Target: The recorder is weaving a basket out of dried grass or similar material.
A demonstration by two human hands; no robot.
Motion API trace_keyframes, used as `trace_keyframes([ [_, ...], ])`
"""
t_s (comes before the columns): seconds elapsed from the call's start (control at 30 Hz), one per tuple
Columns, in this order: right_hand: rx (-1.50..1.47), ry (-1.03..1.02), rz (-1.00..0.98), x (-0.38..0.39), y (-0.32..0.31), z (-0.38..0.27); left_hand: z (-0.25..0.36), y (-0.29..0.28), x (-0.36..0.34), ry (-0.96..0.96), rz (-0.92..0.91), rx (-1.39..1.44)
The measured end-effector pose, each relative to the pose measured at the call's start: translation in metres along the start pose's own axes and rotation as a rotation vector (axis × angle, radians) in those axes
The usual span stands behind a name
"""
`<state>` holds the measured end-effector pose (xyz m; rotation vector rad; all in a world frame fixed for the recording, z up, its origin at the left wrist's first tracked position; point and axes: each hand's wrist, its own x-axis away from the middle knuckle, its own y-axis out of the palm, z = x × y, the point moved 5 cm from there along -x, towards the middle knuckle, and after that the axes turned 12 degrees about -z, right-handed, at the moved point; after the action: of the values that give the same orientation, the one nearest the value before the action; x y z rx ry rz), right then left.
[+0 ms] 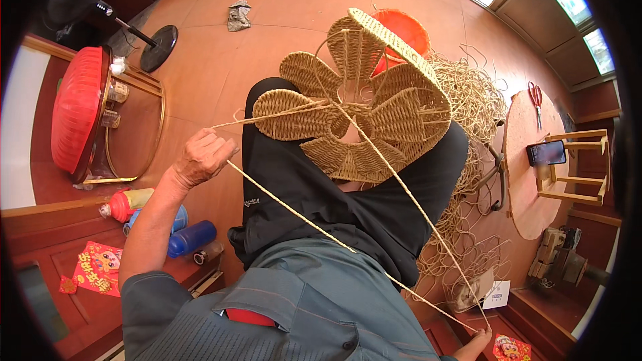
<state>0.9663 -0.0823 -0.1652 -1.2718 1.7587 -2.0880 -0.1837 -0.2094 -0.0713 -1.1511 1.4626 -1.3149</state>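
A flower-shaped basket [409,115] woven from straw-coloured cord rests on my lap, its petals spread and a raised band along its far right side. Fingers curled, my left hand [206,156] grips straw cord [409,202] to the left of the basket. One stretch runs from this hand to the flower's middle; another slants down across my body to the lower right. Far out there, my right hand [479,339] pinches the cord where two taut lengths meet, one leading back up to the basket. The lower edge cuts off part of my right arm.
Loose cord [471,97] lies heaped on the floor at the right, near a red tub [409,27]. A round board [525,190] bears red-handled scissors [536,95], a phone [547,153] and a small wooden stool [580,180]. At the left are a red-seated stool [80,113] and several bottles [192,238].
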Motion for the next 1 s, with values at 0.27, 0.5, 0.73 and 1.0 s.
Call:
trace_keyframes([
  [0.27, 0.141, -0.753, -0.336, 0.066, 0.101, -0.288, -0.020, -0.011, 0.011, -0.251, 0.056, 0.137],
  [0.5, -0.235, -1.528, -0.527, 0.431, 0.147, -0.599, -0.007, -0.017, 0.012, -0.220, -0.032, 0.119],
  [0.73, -0.374, -1.532, -0.938, 0.500, 0.196, -0.654, -0.002, -0.017, 0.019, -0.259, -0.036, 0.129],
  [1.0, -1.473, -0.933, -0.355, 0.193, 0.053, -0.544, -0.020, 0.014, 0.022, -0.285, 0.016, 0.150],
])
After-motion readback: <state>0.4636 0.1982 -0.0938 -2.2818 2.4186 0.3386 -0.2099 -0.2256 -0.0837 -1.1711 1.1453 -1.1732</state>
